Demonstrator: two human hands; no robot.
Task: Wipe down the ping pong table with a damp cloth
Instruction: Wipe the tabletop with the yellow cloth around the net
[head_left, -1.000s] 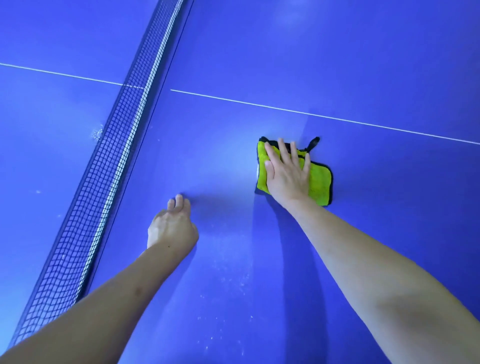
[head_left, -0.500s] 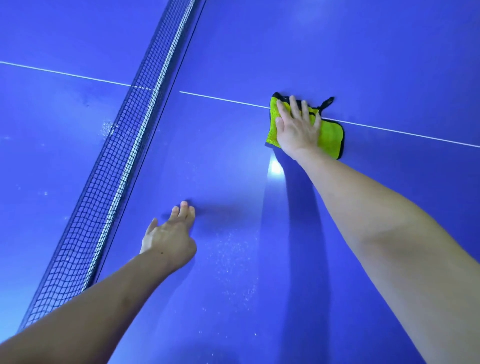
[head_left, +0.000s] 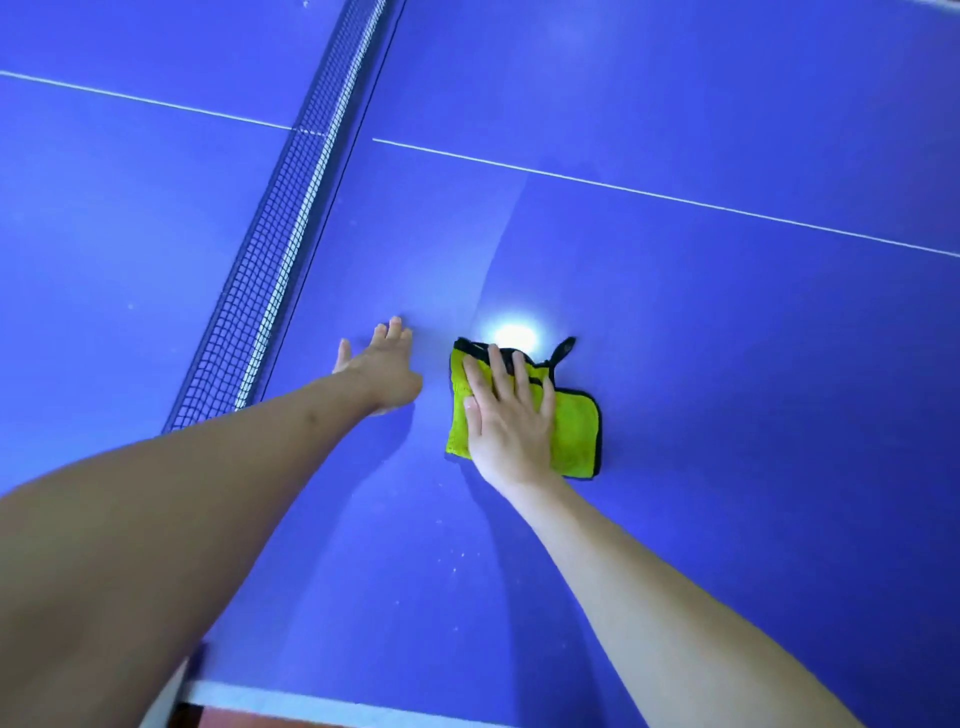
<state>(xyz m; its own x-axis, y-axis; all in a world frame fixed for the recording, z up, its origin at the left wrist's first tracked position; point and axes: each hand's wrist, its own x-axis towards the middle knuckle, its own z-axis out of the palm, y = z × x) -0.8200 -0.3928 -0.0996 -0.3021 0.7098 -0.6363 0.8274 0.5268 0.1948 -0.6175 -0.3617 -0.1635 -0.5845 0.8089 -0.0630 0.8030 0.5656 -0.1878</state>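
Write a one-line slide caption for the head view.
Right hand presses folded yellow-green microfibre cloth flat on blue ping pong table; left hand braces beside it.

two bare forearms reach in from the lower edge of the view, both uncovered as far up as they show, with no sleeve, cuff, watch, band or glove on either. the left hand (head_left: 382, 366) and the right hand (head_left: 511, 421) are bare too, with no rings visible and short, unpainted nails on the right hand's fingers (head_left: 500, 366). the left forearm carries one small dark spot on its upper side, partway between wrist and elbow.
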